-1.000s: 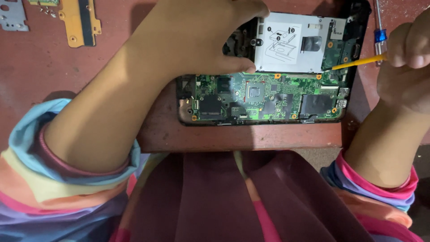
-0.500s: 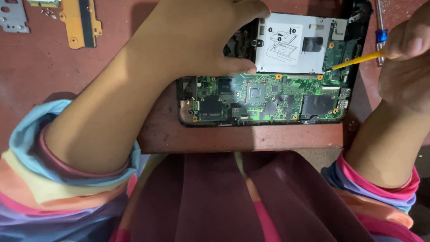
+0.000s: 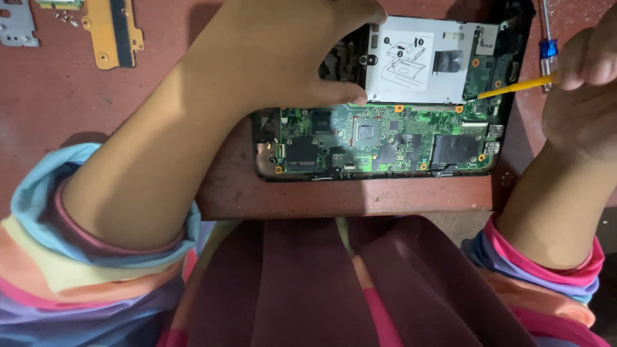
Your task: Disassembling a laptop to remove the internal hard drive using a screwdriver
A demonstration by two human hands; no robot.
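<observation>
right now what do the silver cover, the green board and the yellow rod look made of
Silver cover: looks like thin sheet metal, dull grey, with punched screw tabs and a paper sticker. Green board: a printed circuit board, glossy green with black chips and orange-ringed screw holes. Yellow rod, held in the right hand: smooth and matte, probably plastic, though painted wood is possible. The left hand rests at the cover's edge.

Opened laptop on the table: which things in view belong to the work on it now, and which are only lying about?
In use:
- opened laptop, green board exposed
- left hand, resting on the laptop
- right hand, holding the yellow tool with its tip at the board

Lying about:
- blue-handled screwdriver
- yellow bracket
- grey metal plate
</observation>
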